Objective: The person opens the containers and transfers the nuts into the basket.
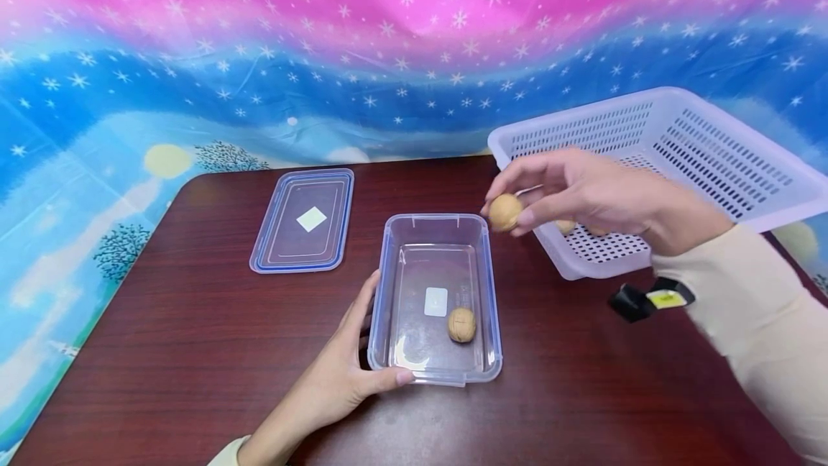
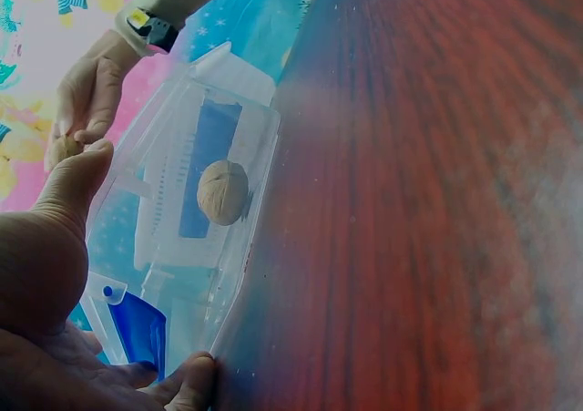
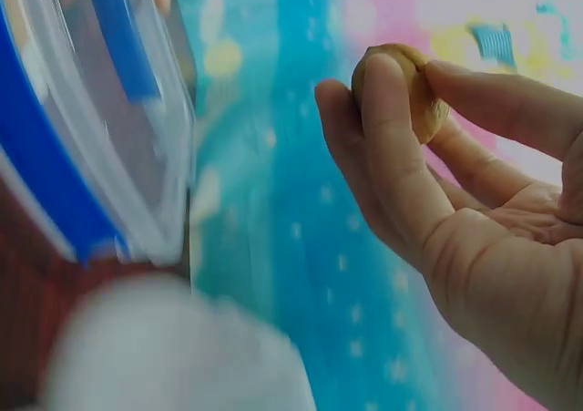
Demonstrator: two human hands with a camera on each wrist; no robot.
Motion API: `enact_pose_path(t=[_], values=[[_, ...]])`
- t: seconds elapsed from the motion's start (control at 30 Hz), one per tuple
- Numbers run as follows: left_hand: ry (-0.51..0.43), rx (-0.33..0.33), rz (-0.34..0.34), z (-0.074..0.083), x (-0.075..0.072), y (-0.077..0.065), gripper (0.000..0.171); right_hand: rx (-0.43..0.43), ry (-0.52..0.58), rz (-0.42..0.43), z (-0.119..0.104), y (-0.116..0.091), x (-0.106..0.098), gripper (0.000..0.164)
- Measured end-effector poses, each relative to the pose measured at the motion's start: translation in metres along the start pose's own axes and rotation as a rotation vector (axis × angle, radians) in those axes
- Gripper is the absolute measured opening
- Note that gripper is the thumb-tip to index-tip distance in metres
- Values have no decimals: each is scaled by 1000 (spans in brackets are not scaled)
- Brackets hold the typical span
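My right hand [image 1: 585,193] pinches a walnut [image 1: 505,212] between thumb and fingertips, in the air just off the right rim of a clear plastic container [image 1: 414,265]. One other walnut [image 1: 462,325] lies inside that container, near its front right corner. With thumb at the front rim and fingers along the left wall, my left hand [image 1: 343,372] grips the container. The right wrist view shows the held walnut [image 3: 419,110] partly covered by the fingers. Behind the right hand, a few walnuts [image 1: 566,226] show in a white perforated basket [image 1: 731,157], partly hidden.
A clear lid with a blue seal [image 1: 300,247] and a white label lies flat on the dark wooden table [image 1: 213,322], left of the container. A black wrist strap [image 1: 634,302] hangs at the right sleeve. Behind the table is a patterned pink and blue cloth [image 1: 362,56].
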State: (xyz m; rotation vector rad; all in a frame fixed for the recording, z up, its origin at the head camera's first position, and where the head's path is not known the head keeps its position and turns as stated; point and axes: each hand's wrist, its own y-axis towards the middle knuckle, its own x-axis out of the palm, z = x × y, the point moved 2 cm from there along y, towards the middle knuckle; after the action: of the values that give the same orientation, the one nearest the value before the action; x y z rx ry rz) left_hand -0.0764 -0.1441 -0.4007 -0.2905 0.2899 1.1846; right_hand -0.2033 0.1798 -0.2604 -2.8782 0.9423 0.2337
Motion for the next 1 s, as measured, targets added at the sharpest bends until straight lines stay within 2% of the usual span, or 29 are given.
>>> enact_pose_path(t=[0.2,0.33,0.47,0.57,0.8,1.0], values=[[-6,-3,0,0,0,0,122,60,1,56,10,-14,-53,38],[-5,-6,0,0,0,0,122,34,100,50,19,-18,-87,42],[-5,-11,2,-1,1,0,122,14,229,45,29,-20,-112,45],[-6,-12,0,-1,1,0,122,24,304,48,34,-20,-125,46],[32,-41,11,0,0,-1,123,77,360,26,55,-17,-144,46],[39,-36,10,1,0,-1,122,179,296,25,75,-19,-156,46]])
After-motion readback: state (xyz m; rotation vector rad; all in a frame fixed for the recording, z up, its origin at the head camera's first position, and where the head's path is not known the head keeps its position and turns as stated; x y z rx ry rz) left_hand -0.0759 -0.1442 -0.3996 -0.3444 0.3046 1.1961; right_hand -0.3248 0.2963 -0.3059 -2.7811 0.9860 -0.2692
